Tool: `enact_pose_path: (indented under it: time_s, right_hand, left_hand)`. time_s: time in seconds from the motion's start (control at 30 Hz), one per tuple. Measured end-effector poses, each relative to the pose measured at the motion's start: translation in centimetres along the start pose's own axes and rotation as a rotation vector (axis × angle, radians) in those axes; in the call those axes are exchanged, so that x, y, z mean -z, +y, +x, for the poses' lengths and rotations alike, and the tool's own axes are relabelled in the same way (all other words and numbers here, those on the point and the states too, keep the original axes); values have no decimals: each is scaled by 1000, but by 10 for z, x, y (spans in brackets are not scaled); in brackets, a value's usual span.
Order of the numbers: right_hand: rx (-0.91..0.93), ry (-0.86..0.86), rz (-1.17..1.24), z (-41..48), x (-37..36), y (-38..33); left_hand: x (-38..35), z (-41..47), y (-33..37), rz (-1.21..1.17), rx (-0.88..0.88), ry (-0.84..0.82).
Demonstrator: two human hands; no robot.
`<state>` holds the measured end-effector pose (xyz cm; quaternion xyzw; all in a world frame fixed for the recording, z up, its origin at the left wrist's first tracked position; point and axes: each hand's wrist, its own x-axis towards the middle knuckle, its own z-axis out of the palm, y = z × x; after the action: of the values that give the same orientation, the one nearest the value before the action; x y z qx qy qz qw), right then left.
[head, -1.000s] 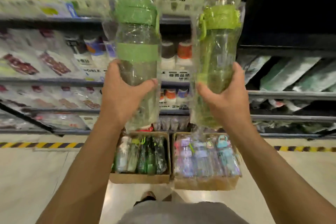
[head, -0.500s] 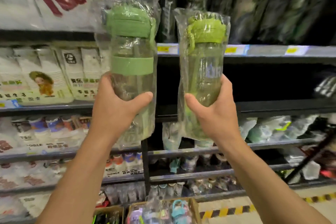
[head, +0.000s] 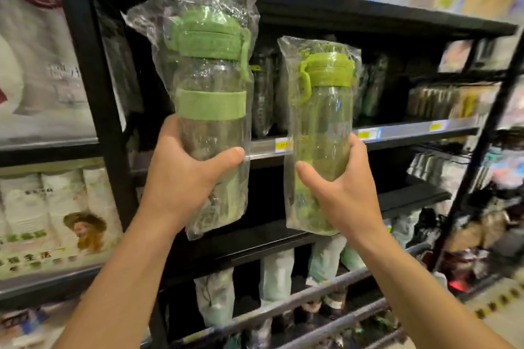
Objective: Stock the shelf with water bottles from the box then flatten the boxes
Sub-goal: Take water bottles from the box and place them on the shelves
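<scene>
White soft packs (head: 56,207) are stacked at the far left. The lowest one carries green Chinese print in which 生活 can be read; the rest is too blurred. A black metal post (head: 93,79) separates them from the bay where the bottles are held.

The left hand (head: 181,178) grips the left bottle (head: 211,110) round its lower half, with the thumb across the front and the fingers wrapped behind. The bottle stands upright. It is clear plastic with a matt green flip lid, a strap down one side and a broad green band round the body. A loose, crinkly clear bag covers it, and the bag's bottom hangs below the hand.

Between the two bottles, the grey front edge of the shelf (head: 405,133) carries yellow price tags (head: 283,144), their print too small to read. Dark bagged bottles (head: 263,93) stand on the shelf behind.

The right hand (head: 343,193) holds the right bottle (head: 323,127) the same way, thumb in front and fingers curled round the far side. This bottle is upright and bagged too, and sits a little lower than the left one with a gap between them. Its lid is a brighter lime green with a loop handle on its left side. Faint pale lettering on the clear body cannot be read. Both bottles are held in front of the shelf edge, not yet set on it.
</scene>
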<state>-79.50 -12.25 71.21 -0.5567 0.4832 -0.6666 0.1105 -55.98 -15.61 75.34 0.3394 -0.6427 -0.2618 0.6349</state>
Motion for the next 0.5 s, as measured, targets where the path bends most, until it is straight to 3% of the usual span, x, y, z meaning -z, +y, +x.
enact_pose_path:
  time_s: [0.23,0.5]
  right_hand:
    - [20,87,-42,50,35,22]
    - [93,82,-20,144,90,81]
  left_hand:
    - [-69,43,-11,-48,-17,-91]
    - [-183,105,-24,-106,-5,-85]
